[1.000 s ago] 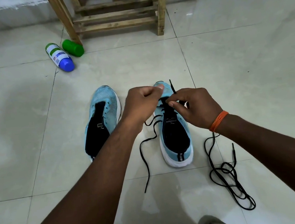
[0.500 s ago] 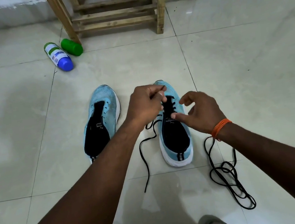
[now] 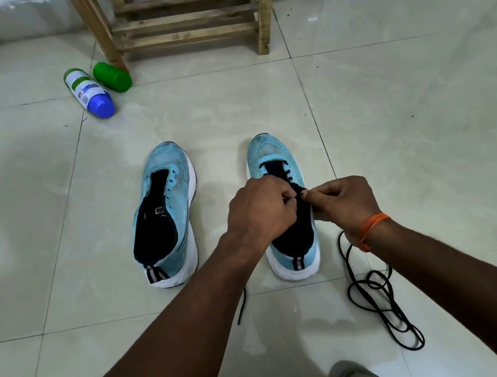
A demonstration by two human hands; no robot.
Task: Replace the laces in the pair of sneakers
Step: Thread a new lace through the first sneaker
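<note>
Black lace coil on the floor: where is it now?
Head view, lower right: the black lace coil lies on the floor beside the heel of the right-side sneaker, below the right hand.

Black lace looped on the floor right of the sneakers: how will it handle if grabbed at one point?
Probably floppy: the lace lies in slack overlapping loops on the tiled floor. Those loops may snag or tangle when lifted. It looks thin, so likely very light.

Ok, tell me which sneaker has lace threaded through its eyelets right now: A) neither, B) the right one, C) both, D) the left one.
B: black lace crosses the right sneaker at its eyelets, where the left hand and right hand pinch it; the left sneaker has bare eyelets.
</note>
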